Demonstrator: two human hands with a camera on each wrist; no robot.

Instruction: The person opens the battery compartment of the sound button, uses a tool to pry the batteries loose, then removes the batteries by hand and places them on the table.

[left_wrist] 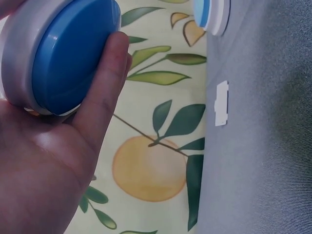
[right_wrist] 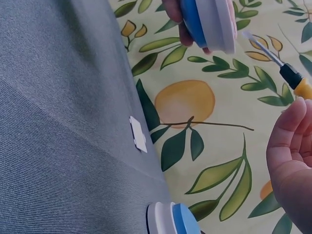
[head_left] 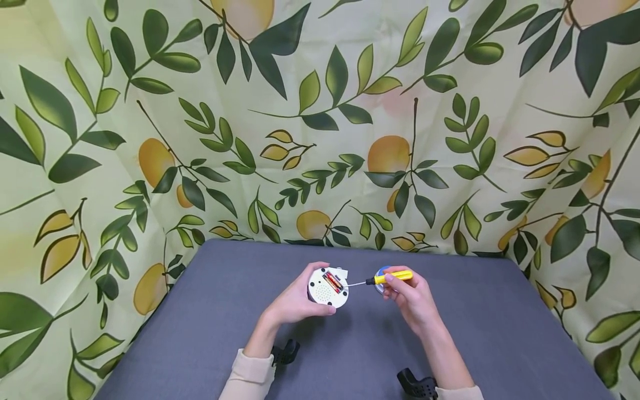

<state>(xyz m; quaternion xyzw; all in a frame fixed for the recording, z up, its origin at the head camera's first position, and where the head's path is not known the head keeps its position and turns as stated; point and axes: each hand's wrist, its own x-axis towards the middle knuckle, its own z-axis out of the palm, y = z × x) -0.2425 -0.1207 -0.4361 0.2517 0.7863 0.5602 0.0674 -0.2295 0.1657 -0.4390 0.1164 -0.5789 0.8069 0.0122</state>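
Observation:
My left hand grips a round white push-button device by its rim, underside towards me. Its blue domed top shows in the left wrist view. Red batteries lie in the uncovered compartment on the underside. With my right hand I hold a screwdriver with a yellow and black handle, pinched between thumb and fingers. Its thin shaft points left, the tip at the compartment's edge in the head view; whether it touches a battery I cannot tell.
A second blue and white button device stands on the grey table, partly hidden behind my right hand in the head view. A small white cover lies on the table. Leaf-patterned cloth hangs around the back and sides.

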